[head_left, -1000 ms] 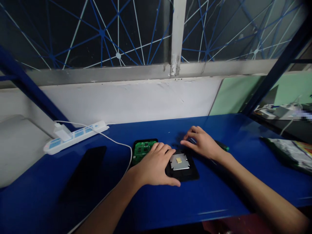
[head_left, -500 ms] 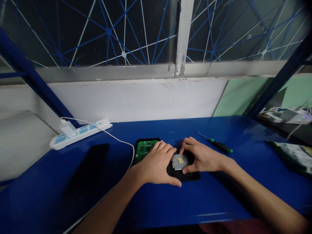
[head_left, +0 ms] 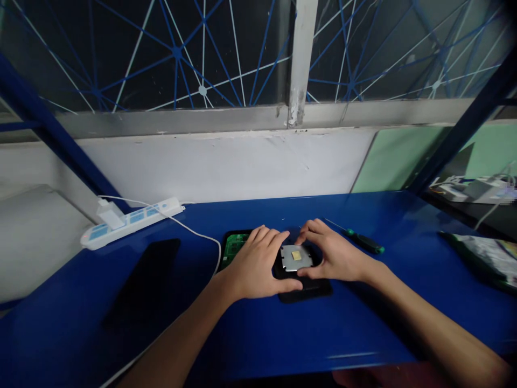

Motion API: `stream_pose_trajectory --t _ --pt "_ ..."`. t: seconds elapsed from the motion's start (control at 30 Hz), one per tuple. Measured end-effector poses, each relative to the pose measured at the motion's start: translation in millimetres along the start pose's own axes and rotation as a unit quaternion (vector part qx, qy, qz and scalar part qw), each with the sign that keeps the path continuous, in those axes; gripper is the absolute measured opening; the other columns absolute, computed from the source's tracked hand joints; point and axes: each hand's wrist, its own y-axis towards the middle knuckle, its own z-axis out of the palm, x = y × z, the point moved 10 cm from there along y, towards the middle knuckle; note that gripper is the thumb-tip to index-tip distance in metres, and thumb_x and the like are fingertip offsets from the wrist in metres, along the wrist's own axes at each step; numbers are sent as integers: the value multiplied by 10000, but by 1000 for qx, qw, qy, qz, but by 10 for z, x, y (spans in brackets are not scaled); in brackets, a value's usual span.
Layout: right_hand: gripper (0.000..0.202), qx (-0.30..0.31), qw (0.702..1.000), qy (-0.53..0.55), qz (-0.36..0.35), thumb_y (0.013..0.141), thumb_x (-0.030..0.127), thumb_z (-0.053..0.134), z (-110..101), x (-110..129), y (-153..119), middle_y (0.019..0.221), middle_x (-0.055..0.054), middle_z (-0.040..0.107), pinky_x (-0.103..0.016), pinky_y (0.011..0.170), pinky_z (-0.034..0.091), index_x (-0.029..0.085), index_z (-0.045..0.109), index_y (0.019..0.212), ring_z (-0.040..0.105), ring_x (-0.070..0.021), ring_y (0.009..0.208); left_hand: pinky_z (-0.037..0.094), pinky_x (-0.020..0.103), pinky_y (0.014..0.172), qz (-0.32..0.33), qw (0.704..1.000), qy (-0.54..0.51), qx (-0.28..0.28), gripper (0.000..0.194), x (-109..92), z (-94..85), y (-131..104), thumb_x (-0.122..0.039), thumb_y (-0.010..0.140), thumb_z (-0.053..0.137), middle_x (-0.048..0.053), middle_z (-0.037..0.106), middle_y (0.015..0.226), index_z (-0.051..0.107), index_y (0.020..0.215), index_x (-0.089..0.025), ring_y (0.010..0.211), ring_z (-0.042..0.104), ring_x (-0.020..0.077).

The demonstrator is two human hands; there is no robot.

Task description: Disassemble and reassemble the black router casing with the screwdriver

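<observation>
A silver metal plate with a small yellowish square on it lies over a black casing at the middle of the table. My right hand grips the plate's right side between thumb and fingers. Beside the plate's left edge is my left hand, its thumb apart from its fingers and nothing held in it. That hand partly covers a green circuit board in a black housing.
A green-and-black screwdriver lies behind my right forearm. On the left are a white power strip, a white cable and a dark flat object. A package sits at the right.
The silver plate has shifted slightly back and left with my right hand, showing more of its surface. My left hand covers more of the green board.
</observation>
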Motion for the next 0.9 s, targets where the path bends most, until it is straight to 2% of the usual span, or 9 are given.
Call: stream_pose_trajectory --t 0.1,0.23,0.6,0.73,0.9 --pt "466 -17 1000 -18 -13 740 471 796 -11 2 -3 1066 -113 616 -454 878 483 185 653 1080 552 -292 978 297 584 1165 14 999 15 -39 798 18 -90 17 -661 803 675 127 583 1341 470 1423 -203 1283 501 377" --pt "472 -38 999 -25 -23 763 454 782 -37 20 -12 1113 -128 602 -447 898 497 171 642 1115 562 -295 1012 322 563 1146 28 998 29 -57 653 45 -106 28 -582 829 682 97 610 1251 532 1349 -217 1205 534 342" --pt "468 -78 996 -33 -42 812 474 739 -116 101 -30 1134 -155 603 -493 894 547 185 622 1161 601 -310 1034 412 482 1022 49 993 21 -105 491 -5 -231 25 -517 841 720 67 626 1141 608 1213 -217 1086 548 296" --pt "502 -70 997 -14 -25 858 493 697 -103 60 -26 1176 -145 566 -470 909 554 204 571 1248 606 -292 1062 454 445 922 42 990 8 -136 453 32 -310 22 -460 803 768 57 639 1109 622 1161 -224 1047 559 285" --pt "575 -67 997 -20 -19 857 514 696 -93 4 -24 1193 -140 554 -469 933 552 200 540 1312 612 -292 1081 464 445 881 56 984 2 -168 453 58 -370 12 -379 760 810 50 642 1079 618 1142 -227 1019 568 286"
